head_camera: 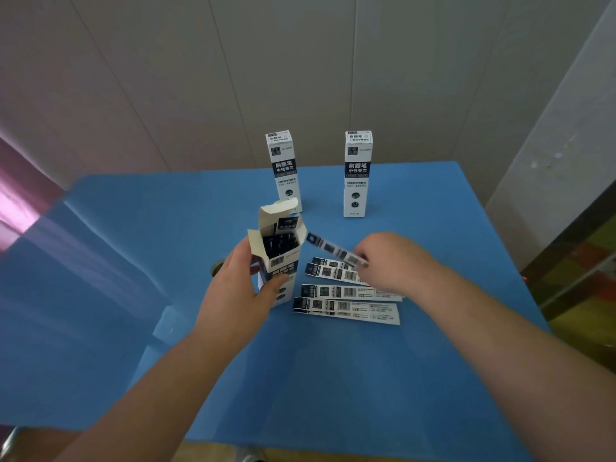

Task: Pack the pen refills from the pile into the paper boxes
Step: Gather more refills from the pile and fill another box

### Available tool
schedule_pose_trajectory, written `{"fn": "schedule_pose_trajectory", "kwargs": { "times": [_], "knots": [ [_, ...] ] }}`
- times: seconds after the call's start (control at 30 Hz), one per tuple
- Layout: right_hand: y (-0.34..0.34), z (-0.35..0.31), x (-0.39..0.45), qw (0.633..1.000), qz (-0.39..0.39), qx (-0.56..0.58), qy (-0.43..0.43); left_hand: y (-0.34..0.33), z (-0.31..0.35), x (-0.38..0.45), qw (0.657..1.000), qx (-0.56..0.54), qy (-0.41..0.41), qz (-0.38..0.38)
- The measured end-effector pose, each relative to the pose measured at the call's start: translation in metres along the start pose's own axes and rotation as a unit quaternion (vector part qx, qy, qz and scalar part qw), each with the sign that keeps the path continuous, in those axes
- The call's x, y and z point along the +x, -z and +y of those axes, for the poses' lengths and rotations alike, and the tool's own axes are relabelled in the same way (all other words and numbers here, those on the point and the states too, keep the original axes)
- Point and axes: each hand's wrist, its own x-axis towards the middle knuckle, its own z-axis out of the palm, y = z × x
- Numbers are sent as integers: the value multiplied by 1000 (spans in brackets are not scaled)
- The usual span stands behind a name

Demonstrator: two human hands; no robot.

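From the head camera I see my left hand (238,291) wrapped around the lower half of an open paper box (279,258), thumb across its printed front and fingers behind it, holding it upright and slightly tilted on the blue table (133,295). The box's top flaps stand open, and dark refill packets are already standing inside it. My right hand (388,261) pinches one packaged refill (336,251) at its near end between fingertips and thumb; the packet is held off the table at a slant, with its far end just beside the open mouth of the box, touching or nearly touching its right edge, I cannot tell which. Below that hand lies the pile of remaining refills (346,300), four flat white-and-black packets spread in a loose fan on the table just to the right of the open box, the upper ones partly hidden under my hand. Further back, two closed boxes stand upright and well apart from each other: the left closed box (283,168) directly behind the open one, and the right closed box (357,173) off to the right, near the table's far edge
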Motion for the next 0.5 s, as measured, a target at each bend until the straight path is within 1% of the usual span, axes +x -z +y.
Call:
{"fn": "schedule_pose_trajectory", "kwargs": {
  "times": [0.07,0.13,0.17,0.23,0.3,0.37,0.4,0.43,0.47,0.5],
  "knots": [
    [17,3,-3,996,22,84,-4,0,0,1,1000,4,-4,1],
    [32,4,-10,978,44,202,0,-1,0,1,1000,4,-6,1],
    [38,3,-15,958,47,283,4,-1,0,2,1000,2,-6,0],
    [49,-2,-25,899,42,436,12,-1,0,2,1000,-1,-5,1],
    [57,-8,-32,840,27,541,24,-2,-1,3,1000,-1,-9,2],
    [63,-14,-38,788,10,615,45,-2,-3,2,1000,-1,-12,0],
    [67,-17,-40,768,5,638,57,-3,-4,3,1000,-1,-12,-2],
    [70,-21,-43,756,3,651,69,-3,-4,2,1000,-1,-13,-3],
    [73,-24,-44,753,6,652,82,-4,-5,2,1000,-2,-15,-3],
    [75,-27,-46,760,18,643,93,-3,-5,2,1000,-2,-19,-3]
  ]
}}
